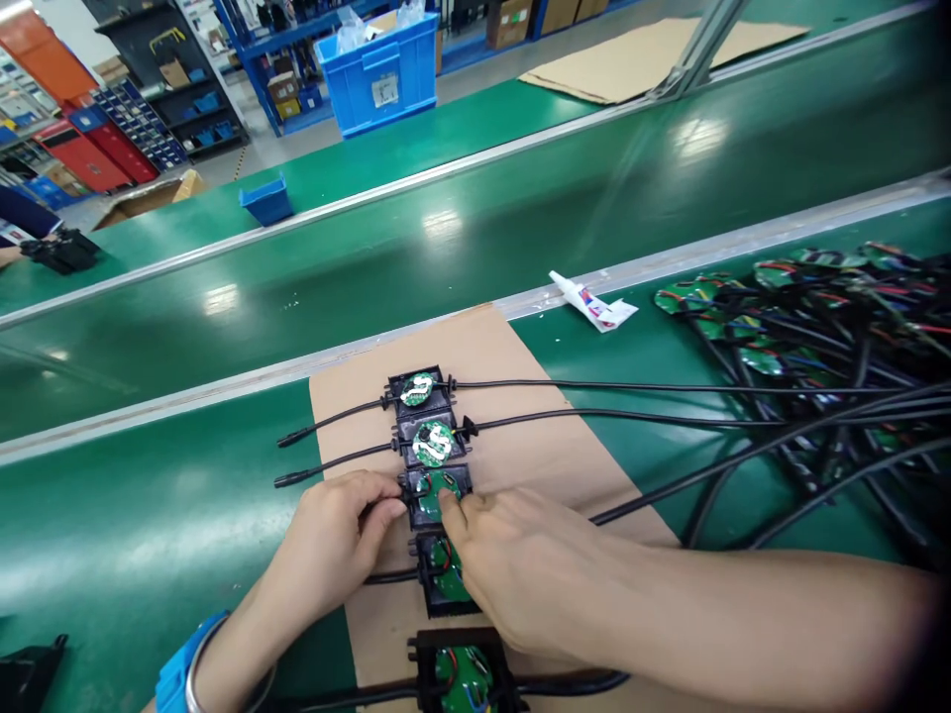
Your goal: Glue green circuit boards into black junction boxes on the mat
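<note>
Several black plastic housings (pixel 451 374) stand in a column, each with a round green circuit board (pixel 433 443) inside. My left hand (pixel 338 530) pinches a black cable (pixel 403 487) at the left edge of the third housing from the top. The index fingertip of my right hand (pixel 531 564) rests on the circuit board (pixel 429 503) in that same housing. Its other fingers curl at the housing's right edge, and what lies under them is hidden. The top two housings have cables leaving both sides, with short connector ends (pixel 293 478) at left. My right hand partly covers the fourth housing (pixel 438 569).
Brown cardboard (pixel 386 366) lies beneath the housings on the green bench. A tangled heap of cables with circuit boards (pixel 817 337) fills the right side. A crumpled white wrapper (pixel 594 305) sits near the rail. Blue bins (pixel 382 79) stand beyond the green belt.
</note>
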### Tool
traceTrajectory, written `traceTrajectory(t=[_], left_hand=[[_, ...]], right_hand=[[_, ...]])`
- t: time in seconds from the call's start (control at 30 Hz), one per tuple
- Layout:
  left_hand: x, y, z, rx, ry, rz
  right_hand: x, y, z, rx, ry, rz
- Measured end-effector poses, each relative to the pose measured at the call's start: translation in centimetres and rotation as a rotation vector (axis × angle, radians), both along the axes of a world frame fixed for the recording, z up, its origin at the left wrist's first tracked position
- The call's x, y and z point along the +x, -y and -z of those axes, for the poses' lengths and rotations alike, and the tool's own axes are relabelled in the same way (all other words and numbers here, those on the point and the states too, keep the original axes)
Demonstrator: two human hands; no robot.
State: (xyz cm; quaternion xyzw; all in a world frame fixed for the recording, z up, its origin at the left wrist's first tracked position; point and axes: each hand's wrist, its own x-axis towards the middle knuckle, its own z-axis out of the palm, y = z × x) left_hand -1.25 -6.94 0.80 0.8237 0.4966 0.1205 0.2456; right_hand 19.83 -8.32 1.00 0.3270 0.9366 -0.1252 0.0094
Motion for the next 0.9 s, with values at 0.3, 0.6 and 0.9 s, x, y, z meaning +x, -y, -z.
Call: traceTrajectory(t=[0.3, 0.6, 0.9], left_hand=[[0.3, 1.1, 1.6, 0.436, 0.076, 0.144], [-0.4, 1.1, 3.0, 0.452, 0.197, 0.212], [-0.2, 1.6, 3.0, 0.491, 0.047, 0.253]], right_hand=[[0.0, 0.3, 0.7, 0.03, -0.05, 0.036], [0.2, 0.2, 0.5, 0.045, -0.082, 0.029], [0.2, 0.3, 0.8, 0.039, -0.083, 0.041]])
